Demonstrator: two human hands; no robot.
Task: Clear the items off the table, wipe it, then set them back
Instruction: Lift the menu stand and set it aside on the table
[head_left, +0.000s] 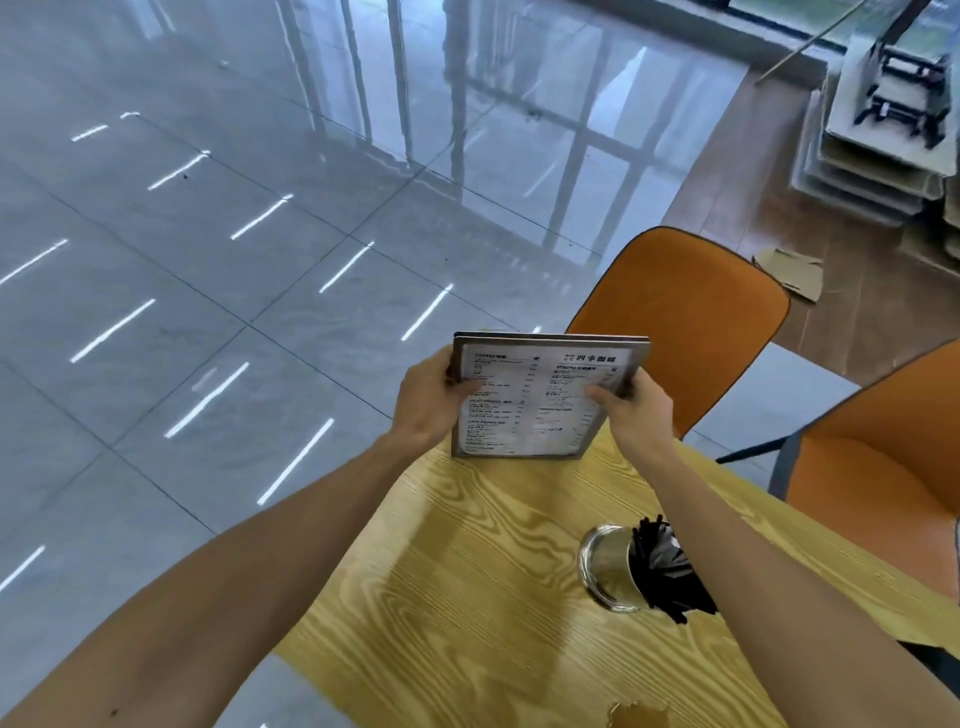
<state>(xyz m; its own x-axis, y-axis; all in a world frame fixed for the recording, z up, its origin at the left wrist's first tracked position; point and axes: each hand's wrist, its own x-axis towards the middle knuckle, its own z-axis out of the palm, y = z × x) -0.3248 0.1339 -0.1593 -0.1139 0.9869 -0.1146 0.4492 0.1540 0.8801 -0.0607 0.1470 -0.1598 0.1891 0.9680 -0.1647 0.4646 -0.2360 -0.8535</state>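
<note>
A framed menu board (540, 400) with printed text is held upright above the far corner of the wooden table (493, 582). My left hand (428, 402) grips its left edge and my right hand (636, 415) grips its right edge. The board's lower edge is at the table's far corner; I cannot tell whether it touches. A shiny metal cup (610, 566) filled with black straws (667, 577) stands on the table under my right forearm.
Two orange chairs stand beyond the table, one (680, 322) behind the menu and one (883, 447) at the right. Glossy grey floor tiles (208, 260) spread to the left. Stacked boards and cardboard (878, 150) lie at the far right.
</note>
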